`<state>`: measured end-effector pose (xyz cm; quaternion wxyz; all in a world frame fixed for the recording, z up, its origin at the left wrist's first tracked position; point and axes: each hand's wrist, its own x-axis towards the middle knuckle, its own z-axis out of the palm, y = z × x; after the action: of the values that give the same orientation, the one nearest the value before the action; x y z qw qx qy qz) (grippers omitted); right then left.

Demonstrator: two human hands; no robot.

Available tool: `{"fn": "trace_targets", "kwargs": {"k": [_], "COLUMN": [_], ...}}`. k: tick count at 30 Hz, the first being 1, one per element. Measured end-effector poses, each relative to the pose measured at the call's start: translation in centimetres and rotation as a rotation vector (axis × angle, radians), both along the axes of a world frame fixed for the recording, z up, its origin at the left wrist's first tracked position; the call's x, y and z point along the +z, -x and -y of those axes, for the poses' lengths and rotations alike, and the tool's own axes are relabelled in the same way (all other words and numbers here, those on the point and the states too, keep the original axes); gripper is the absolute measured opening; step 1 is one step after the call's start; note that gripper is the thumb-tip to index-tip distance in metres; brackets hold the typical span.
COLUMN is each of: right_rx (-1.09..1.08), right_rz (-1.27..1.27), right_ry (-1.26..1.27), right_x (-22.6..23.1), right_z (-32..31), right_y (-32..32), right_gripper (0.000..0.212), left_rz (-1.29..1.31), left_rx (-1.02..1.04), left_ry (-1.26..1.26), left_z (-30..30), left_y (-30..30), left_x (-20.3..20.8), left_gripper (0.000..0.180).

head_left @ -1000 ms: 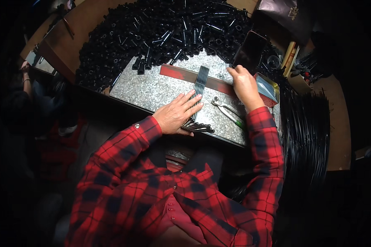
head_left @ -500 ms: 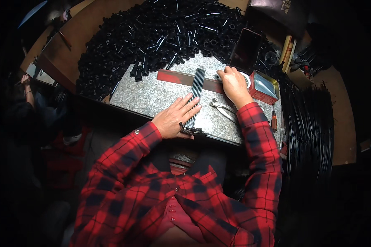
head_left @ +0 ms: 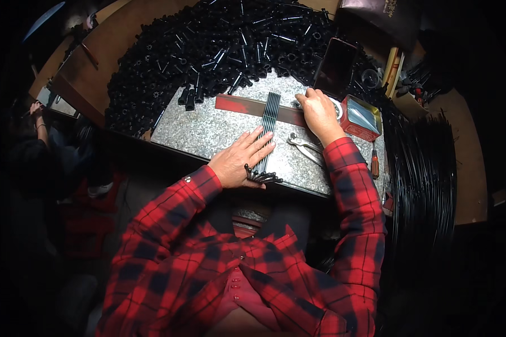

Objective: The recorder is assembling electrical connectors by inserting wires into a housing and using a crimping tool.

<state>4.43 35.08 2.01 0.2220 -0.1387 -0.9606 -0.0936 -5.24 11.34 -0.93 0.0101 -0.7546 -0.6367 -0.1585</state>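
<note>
Lying flat across a bundle of slim dark rods point(head_left: 271, 109), the left hand point(head_left: 236, 163) presses down with its fingers extended and slightly spread; its grip is not closed. The rods lie side by side on the speckled grey counter point(head_left: 188, 132), their far ends crossing over a red-and-brown flat bar point(head_left: 236, 104) and their black knobbed ends fanned out at the near edge, just beside the left palm.

The right hand point(head_left: 322, 117) is at the right end of the bar, fingers curled and fingertips drawn close together. Whether this grip pinches anything cannot be told — the hand covers the spot. A white round object point(head_left: 338, 109), partly hidden, is just beyond it.

Between the 2 hands, nearer the right, lies 1 pair of metal pincers point(head_left: 294, 140), jaws toward the bar. To the right of the right hand stands a red open-topped box point(head_left: 361, 131) with pale contents; 1 screwdriver point(head_left: 375, 165) with an orange-red handle lies on its near side. A large heap of black tubular parts point(head_left: 157, 73) covers the far side — a dark phone-like slab point(head_left: 336, 67) rests at its right. Long black rods point(head_left: 424, 174) are massed at far right.
</note>
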Motion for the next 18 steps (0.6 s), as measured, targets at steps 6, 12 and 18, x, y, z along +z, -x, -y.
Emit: {"fn": "trace_targets", "kwargs": {"k": [6, 12, 18], "right_rx": [0.026, 0.029, 0.027], "right_rz": [-0.049, -0.051, -0.014], "right_ry": [-0.039, -0.055, -0.039], "right_x": [-0.09, -0.26, -0.18], "right_z": [-0.27, -0.32, -0.29], "right_y": [0.01, 0.04, 0.33], "right_gripper": [0.017, 0.014, 0.021], "left_rz": [-0.001, 0.009, -0.003], "left_rx": [0.000, -0.001, 0.007], "left_ry": [-0.009, -0.012, -0.036], "left_z": [0.01, 0.02, 0.08], "left_y": [-0.04, -0.01, -0.15], "left_x": [0.06, -0.02, 0.27], "left_gripper": [0.095, 0.096, 0.094]}}
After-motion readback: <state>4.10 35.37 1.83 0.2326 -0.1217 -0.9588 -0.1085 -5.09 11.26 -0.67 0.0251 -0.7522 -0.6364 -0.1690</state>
